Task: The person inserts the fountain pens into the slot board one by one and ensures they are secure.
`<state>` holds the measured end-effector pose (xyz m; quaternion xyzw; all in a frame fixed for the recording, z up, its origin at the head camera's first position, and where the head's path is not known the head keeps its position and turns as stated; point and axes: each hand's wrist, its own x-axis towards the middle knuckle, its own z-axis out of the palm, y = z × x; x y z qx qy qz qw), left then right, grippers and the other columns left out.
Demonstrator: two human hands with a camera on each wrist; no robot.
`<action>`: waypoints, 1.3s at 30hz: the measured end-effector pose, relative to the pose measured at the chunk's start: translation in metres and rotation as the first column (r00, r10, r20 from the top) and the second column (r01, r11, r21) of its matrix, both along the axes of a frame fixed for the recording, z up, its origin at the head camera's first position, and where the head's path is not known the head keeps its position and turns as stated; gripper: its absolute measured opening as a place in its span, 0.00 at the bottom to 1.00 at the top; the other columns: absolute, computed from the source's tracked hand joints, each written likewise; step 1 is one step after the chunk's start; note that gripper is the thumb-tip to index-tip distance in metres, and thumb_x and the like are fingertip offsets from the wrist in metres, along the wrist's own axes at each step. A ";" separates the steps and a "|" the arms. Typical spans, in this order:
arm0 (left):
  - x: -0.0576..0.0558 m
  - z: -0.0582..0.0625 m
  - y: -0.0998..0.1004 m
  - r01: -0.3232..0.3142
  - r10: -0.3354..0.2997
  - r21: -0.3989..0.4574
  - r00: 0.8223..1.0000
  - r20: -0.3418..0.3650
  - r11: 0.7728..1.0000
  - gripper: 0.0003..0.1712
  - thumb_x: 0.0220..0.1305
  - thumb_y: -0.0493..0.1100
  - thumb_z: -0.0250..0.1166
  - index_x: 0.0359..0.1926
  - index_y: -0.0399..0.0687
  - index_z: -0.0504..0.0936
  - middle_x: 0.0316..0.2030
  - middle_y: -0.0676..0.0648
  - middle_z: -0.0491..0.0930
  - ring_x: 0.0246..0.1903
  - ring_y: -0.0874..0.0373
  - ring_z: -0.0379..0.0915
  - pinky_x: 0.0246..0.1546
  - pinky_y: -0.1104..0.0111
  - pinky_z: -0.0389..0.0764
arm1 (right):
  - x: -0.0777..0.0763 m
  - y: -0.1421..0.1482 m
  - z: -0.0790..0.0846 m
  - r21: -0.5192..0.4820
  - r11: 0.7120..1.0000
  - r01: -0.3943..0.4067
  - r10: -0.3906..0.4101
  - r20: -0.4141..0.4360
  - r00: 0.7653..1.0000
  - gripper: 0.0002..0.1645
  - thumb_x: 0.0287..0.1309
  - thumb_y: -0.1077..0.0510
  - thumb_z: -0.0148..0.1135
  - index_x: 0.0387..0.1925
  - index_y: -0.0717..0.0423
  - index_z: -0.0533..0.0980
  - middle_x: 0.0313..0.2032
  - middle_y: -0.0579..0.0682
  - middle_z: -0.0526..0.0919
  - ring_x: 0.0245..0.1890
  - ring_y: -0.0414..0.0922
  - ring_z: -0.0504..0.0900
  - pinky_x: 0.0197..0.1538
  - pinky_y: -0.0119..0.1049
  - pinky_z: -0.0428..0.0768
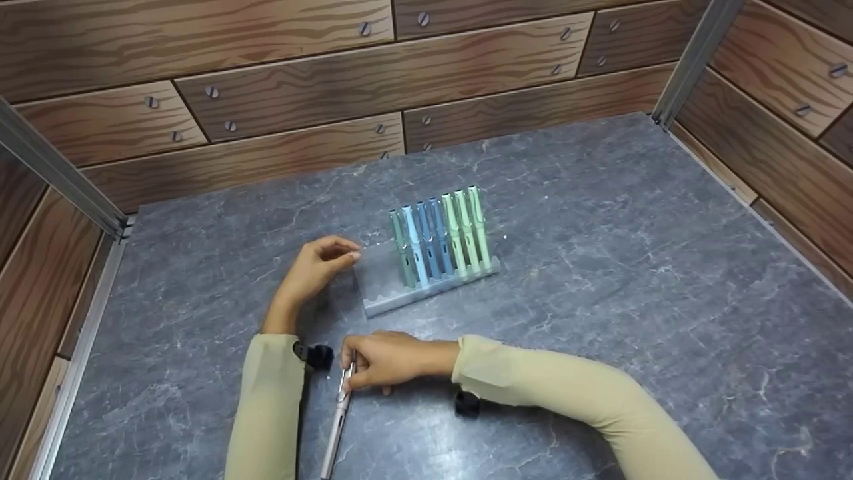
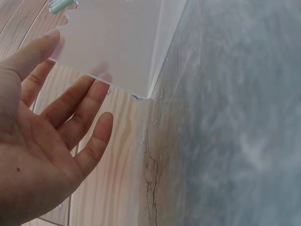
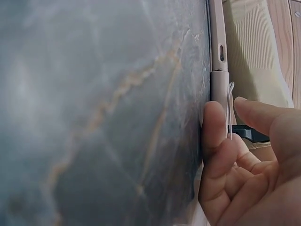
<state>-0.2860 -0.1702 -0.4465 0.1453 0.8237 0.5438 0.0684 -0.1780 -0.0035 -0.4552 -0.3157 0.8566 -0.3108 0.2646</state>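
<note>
A clear pen stand (image 1: 386, 267) holds several capped pens in a slanted row: one dark green pen (image 1: 402, 250), one light blue pen (image 1: 414, 247), two darker blue ones and three light green ones. At the stand's left edge, my left hand (image 1: 313, 270) pinches it; in the left wrist view the thumb lies in front and fingertips show through from behind. My right hand (image 1: 386, 360) grips a pale pinkish pen (image 1: 335, 430) by its capped end, beside the metal clip (image 3: 230, 108). The pen's barrel points toward the front of the table.
The stand's notched left part (image 1: 383, 300) bears no pens. Grey marbled tabletop (image 1: 600, 267) surrounds everything, with wood-patterned walls (image 1: 300, 100) at the back and sides. Black wrist cameras (image 1: 320, 357) sit on both sleeves. The right forearm (image 1: 566, 387) crosses the front right.
</note>
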 end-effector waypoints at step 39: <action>-0.001 -0.001 -0.001 0.018 -0.018 0.011 1.000 0.002 1.000 0.16 0.64 0.40 0.64 0.48 0.33 0.80 0.45 0.37 0.83 0.44 0.50 0.80 0.43 0.71 0.78 | 0.001 -0.006 0.001 0.084 0.996 0.035 -0.031 -0.058 0.998 0.26 0.55 0.44 0.68 0.53 0.48 0.73 0.15 0.37 0.74 0.07 0.31 0.71 0.20 0.26 0.68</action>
